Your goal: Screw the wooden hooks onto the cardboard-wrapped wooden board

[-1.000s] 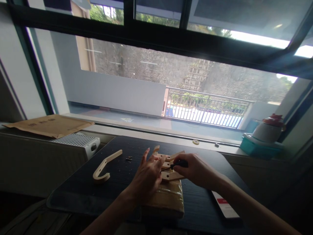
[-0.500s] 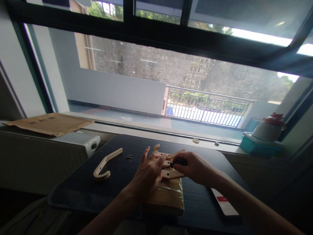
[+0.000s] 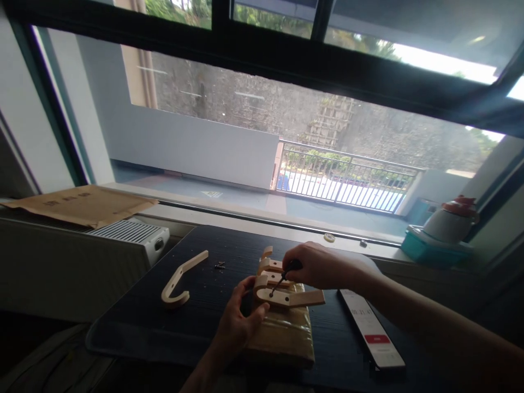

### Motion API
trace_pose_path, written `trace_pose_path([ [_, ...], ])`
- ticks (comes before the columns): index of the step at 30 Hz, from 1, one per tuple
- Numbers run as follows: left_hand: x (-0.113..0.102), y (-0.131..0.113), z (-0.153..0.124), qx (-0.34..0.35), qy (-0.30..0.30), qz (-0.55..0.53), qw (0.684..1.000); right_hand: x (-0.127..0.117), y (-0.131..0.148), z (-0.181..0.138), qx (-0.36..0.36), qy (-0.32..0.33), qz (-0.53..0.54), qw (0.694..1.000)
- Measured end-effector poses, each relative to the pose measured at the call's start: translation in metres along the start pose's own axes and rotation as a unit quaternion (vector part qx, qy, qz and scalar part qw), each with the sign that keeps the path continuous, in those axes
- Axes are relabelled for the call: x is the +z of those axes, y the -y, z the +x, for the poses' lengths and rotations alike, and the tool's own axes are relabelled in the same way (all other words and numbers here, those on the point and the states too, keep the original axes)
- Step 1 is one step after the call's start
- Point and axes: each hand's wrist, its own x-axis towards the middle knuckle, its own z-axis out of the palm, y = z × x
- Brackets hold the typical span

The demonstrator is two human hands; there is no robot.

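Note:
My right hand (image 3: 317, 266) is closed round a small black-handled screwdriver (image 3: 284, 274), whose tip rests on the nearest of several wooden hooks (image 3: 286, 297). These hooks lie stacked on a flat parcel wrapped in brown tape (image 3: 286, 338). My left hand (image 3: 239, 319) grips the curved left end of that nearest hook, thumb on top. Apart from the rest, a single wooden hook (image 3: 180, 278) lies on the dark table (image 3: 172, 327) to the left, with a small screw (image 3: 220, 265) beside it.
A phone (image 3: 370, 327) with a lit screen lies on the table right of the parcel. A white radiator (image 3: 126, 234) with a brown envelope (image 3: 82, 204) on it stands at the left. A teal box with a white pot (image 3: 444, 234) sits on the windowsill.
My left hand has slid from lying flat over the hooks to gripping the near hook's curved end. My right hand rose and tilted the screwdriver down onto the hook. The phone now shows fully.

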Motion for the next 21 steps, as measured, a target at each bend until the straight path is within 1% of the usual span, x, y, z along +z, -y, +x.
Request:
trace_pose_path([
  [3, 0.001, 0.001, 0.000, -0.025, -0.002, -0.045, 0.999, -0.009, 0.007, 0.007, -0.011, 0.037, -0.015, 0.999],
  [6, -0.001, 0.000, 0.000, -0.024, 0.000, -0.035, 0.999, -0.015, 0.012, 0.010, -0.016, 0.058, -0.023, 0.998],
  [11, -0.002, 0.001, -0.001, -0.015, 0.005, -0.025, 1.000, -0.017, 0.009, 0.016, -0.041, 0.077, -0.024, 0.996],
  [14, -0.002, 0.004, -0.001, -0.021, 0.023, -0.041, 0.999, -0.014, 0.006, 0.020, -0.050, 0.070, -0.024, 0.996],
  [16, -0.003, 0.006, -0.001, -0.018, 0.029, -0.034, 0.999, -0.010, 0.003, 0.021, -0.029, 0.064, -0.016, 0.997],
  [19, -0.003, 0.008, -0.001, -0.005, 0.017, -0.010, 1.000, -0.005, 0.002, 0.021, 0.022, 0.039, -0.003, 0.999],
  [21, -0.003, 0.009, -0.001, 0.000, 0.009, -0.008, 1.000, -0.005, 0.002, 0.021, 0.040, 0.023, -0.011, 0.999],
])
